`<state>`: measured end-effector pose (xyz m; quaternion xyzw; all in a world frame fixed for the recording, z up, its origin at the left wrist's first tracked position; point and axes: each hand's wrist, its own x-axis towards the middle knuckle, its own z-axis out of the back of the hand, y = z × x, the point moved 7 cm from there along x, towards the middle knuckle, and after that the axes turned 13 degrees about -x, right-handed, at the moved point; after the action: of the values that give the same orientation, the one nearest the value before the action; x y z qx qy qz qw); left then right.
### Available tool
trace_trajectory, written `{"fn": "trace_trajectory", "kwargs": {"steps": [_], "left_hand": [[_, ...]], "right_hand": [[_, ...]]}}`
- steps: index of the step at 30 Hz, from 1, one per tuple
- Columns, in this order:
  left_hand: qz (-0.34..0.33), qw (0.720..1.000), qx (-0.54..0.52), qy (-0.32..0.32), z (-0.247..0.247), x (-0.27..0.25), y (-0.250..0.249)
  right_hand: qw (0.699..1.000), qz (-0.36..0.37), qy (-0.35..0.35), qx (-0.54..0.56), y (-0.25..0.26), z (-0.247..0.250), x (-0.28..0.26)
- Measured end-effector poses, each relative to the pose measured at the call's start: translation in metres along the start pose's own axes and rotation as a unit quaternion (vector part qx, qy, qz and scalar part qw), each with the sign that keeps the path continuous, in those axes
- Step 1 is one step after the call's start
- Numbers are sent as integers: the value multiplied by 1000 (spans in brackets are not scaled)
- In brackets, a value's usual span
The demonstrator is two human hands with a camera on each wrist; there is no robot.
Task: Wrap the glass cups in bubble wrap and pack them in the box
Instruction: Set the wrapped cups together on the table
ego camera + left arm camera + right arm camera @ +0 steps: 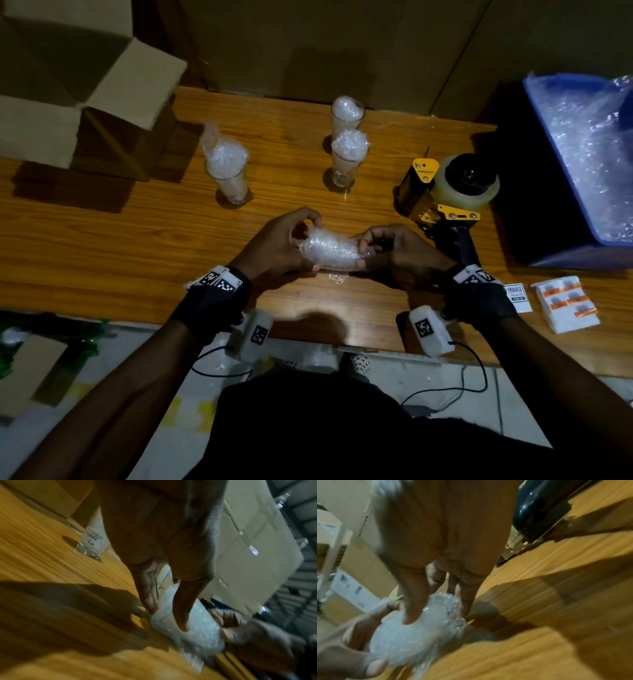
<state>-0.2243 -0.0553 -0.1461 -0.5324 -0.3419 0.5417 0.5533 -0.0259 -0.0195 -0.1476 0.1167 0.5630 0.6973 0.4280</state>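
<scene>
While the open cardboard box [85, 102] stands at the far left of the wooden surface [102, 233], three glass cups stuffed with bubble wrap stand upright to its right: one cup [227, 174] alone, then two cups [346, 114] [346, 161] close one behind the other. Near the front edge, the left hand [274, 246] has its grip curled around the left end of a cup wrapped in bubble wrap [330, 248], which lies on its side just above the surface. The right hand [397, 248] pinches its right end. Further right lies a yellow and black tape dispenser [448, 195], then a blue bin [582, 192] with bubble wrap, and sticker sheets [565, 305] in front.
</scene>
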Motion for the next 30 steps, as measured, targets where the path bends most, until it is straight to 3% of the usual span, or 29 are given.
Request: {"fn": "trace_trajectory", "kwargs": {"steps": [6,9,12,18,24,28,30], "left_hand": [[-84,990,113,12,-12,-8,-6],[-96,988,117,21,-18,-13,-3],[-95,992,82,34,-17,-16,-2],[-61,989,131,18,-13,-20,-1],[-74,953,289,47,-26,-18,-6],[-113,936,332,13,-31,-17,-12],[-124,930,346,-3,-36,-19,-16]], "right_hand": [[994,-18,15,-106,-5,0,8],[967,24,21,-254,-2,-9,11],[941,60,-22,-331,3,-17,6],[932,107,-59,-341,4,-29,-1],[916,160,-105,-352,12,-27,-6],[893,137,-143,-405,13,-22,-9],[900,110,-133,-401,10,-14,-7]]}}
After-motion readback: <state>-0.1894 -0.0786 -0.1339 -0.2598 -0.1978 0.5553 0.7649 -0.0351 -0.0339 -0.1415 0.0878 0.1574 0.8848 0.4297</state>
